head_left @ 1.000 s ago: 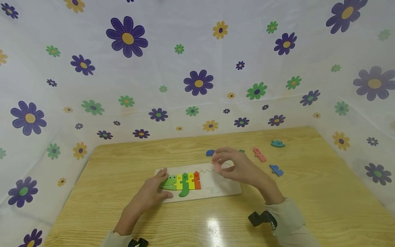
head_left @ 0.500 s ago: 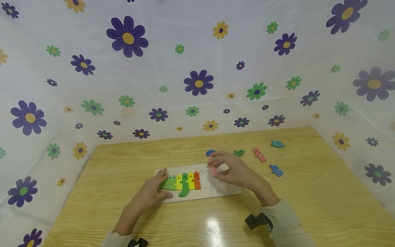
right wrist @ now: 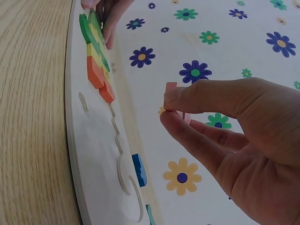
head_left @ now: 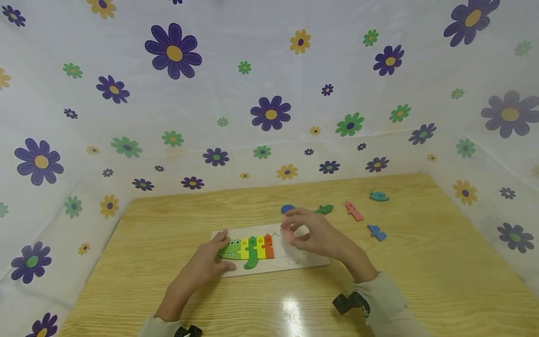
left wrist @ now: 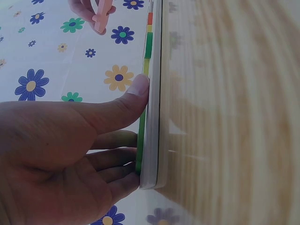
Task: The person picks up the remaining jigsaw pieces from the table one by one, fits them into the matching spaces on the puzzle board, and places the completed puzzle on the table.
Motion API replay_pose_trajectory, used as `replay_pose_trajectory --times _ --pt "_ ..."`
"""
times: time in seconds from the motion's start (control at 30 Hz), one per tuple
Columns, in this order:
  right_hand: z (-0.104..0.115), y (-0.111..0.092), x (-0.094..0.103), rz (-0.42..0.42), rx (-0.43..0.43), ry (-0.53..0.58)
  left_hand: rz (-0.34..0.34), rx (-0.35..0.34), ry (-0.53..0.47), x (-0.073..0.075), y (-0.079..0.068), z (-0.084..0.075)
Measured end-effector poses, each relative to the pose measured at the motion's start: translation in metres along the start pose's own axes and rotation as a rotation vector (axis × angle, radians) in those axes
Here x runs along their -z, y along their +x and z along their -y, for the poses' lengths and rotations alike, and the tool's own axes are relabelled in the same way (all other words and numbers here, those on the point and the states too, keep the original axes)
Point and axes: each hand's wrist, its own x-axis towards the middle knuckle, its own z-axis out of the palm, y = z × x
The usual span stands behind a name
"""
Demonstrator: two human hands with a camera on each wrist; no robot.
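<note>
A pale wooden puzzle board (head_left: 313, 260) lies on the table. Its left part carries a green crocodile head (head_left: 230, 252) and several numbered body pieces, ending in an orange-red piece (head_left: 269, 248). My left hand (head_left: 207, 258) rests on the board's left end, fingers extended over the head and thumb near the front edge; the left wrist view shows the thumb (left wrist: 137, 88) touching the board. With thumb and fingertips, my right hand (head_left: 317, 231) pinches a pink puzzle piece (right wrist: 170, 89). That piece is held upright above the board, just right of the orange-red piece.
Behind the board lie a blue piece (head_left: 287, 208) and a green piece (head_left: 325, 209). Further right are another pink piece (head_left: 354, 211), a blue piece (head_left: 376, 232) and a teal piece (head_left: 379, 196). A flower-patterned cloth (head_left: 227, 93) surrounds the wooden table (head_left: 252, 304).
My right hand has moved left and slightly down with the pink puzzle piece, uncovering more of the green piece behind it. The left hand and board have stayed put.
</note>
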Motion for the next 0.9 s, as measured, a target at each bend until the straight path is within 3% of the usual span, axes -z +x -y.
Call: replay_pose_trajectory --times 0.47,0.9 --pt "-0.001 0.000 -0.004 0.013 -0.024 0.018 0.003 0.007 -0.010 -0.001 0.001 0.001" --pt "-0.002 0.002 -0.011 0.019 0.005 -0.004 -0.003 -0.011 -0.006 -0.001 0.000 0.002"
